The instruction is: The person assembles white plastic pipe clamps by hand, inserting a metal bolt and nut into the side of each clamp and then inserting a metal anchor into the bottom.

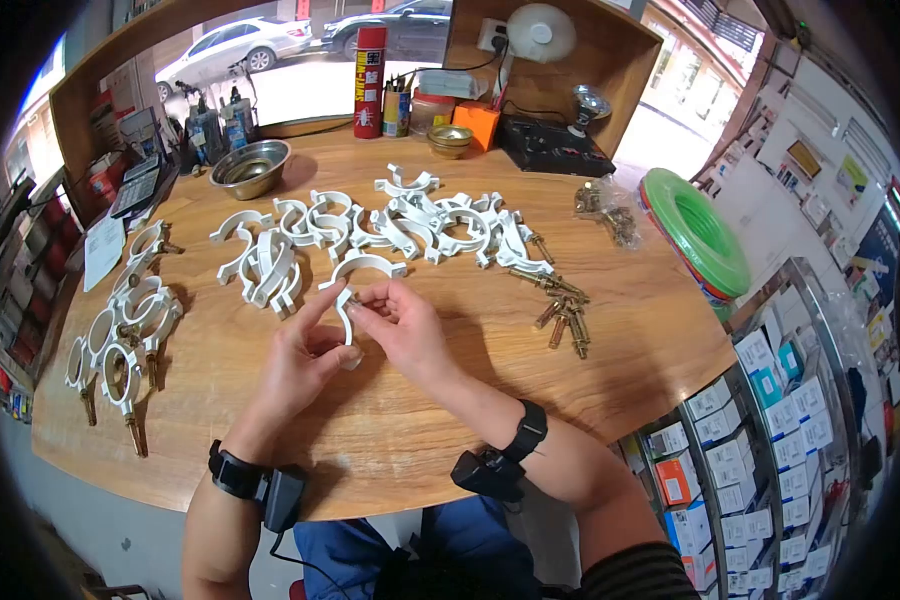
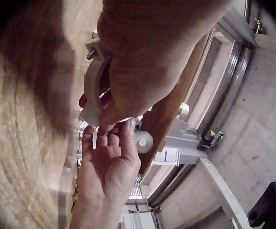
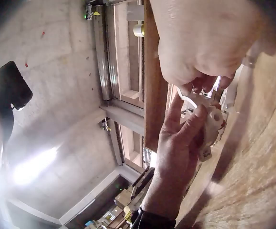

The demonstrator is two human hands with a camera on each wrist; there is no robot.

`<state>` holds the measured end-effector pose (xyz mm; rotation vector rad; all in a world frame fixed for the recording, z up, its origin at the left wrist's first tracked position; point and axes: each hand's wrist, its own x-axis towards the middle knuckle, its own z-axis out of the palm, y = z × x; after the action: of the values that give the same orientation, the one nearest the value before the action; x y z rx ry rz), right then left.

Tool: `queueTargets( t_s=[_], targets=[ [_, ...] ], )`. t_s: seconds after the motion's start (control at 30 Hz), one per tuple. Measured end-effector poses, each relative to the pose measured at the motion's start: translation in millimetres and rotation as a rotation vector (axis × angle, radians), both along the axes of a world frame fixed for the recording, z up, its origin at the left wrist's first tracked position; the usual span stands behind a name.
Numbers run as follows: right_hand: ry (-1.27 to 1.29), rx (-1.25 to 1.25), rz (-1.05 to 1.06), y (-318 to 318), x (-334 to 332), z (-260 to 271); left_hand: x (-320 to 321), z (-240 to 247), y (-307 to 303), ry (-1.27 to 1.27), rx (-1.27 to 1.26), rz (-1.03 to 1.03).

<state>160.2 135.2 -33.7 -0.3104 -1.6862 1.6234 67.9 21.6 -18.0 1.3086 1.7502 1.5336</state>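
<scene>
White pipe-clamp half [image 1: 346, 325] pinched between two hands over a wood-grain desk [image 1: 630, 370]

Through the head camera I look down on the desk, with parked cars [image 1: 235, 45] outside beyond its back edge and a rack of labelled boxes [image 1: 770, 450] to the right. Loose white clamp halves [image 1: 430, 215] lie scattered across the middle; ring clamps with bolts [image 1: 120, 362] sit at the left, brass-coloured anchor bolts [image 1: 567, 308] at the right. A metal bowl [image 1: 250, 170], a red spray can [image 1: 369, 85] and a green hose coil [image 1: 698, 235] stand around the edges. The left hand [image 1: 298, 358] holds the clamp half near its lower end, thumb curled in; the right hand [image 1: 405, 325] pinches its upper end between thumb and fingers. Another half ring [image 1: 368, 262] lies just past the fingertips; I cannot tell whether they touch it.

From the left wrist I see desk grain on one side and pale room surfaces on the other. The curved white piece shows beside the near left hand, the right hand's bent fingers gathered at its end.

From the right wrist, a bright light [image 3: 35, 166] glares off to the side. The left thumb presses on the white piece; the right fingers curl at it, their exact contact hidden.
</scene>
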Motion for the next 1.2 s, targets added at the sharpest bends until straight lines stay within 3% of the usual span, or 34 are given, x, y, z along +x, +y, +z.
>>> queueTargets(
  t_s=[0.23, 0.3, 0.37, 0.67, 0.77, 0.93, 1.03, 1.2],
  targets=[
    [-0.138, -0.023, 0.071, 2.8, -0.3, -3.2, -4.5, -7.0, 1.5, 0.03, 0.01, 0.001],
    [0.05, 0.018, -0.029, -1.8, -3.8, -6.0, -3.9, -6.9, 1.6, 0.008, 0.011, 0.0],
    [0.038, 0.051, -0.05, -2.4, 0.2, -0.3, -2.8, -3.8, 0.7, 0.027, -0.011, 0.007],
    [-0.151, 0.001, 0.073, 2.0, 0.9, -3.0, -1.1, -0.5, 0.2, 0.063, -0.047, 0.017],
    [-0.046, 0.101, -0.072, -1.8, -0.4, -1.9, -0.2, 1.9, -0.7, 0.05, -0.052, 0.013],
    [-0.19, -0.02, 0.098, 4.6, 3.4, 1.5, -1.6, 0.4, -0.4, 0.048, -0.036, 0.02],
    [-0.004, 0.023, -0.037, -2.5, -3.7, -5.3, -0.6, 3.1, -1.1, 0.107, -0.065, 0.033],
    [-0.055, -0.03, -0.02, -0.8, 1.2, 2.1, 1.6, 5.7, -1.0, 0.038, -0.071, 0.022]
  ],
)
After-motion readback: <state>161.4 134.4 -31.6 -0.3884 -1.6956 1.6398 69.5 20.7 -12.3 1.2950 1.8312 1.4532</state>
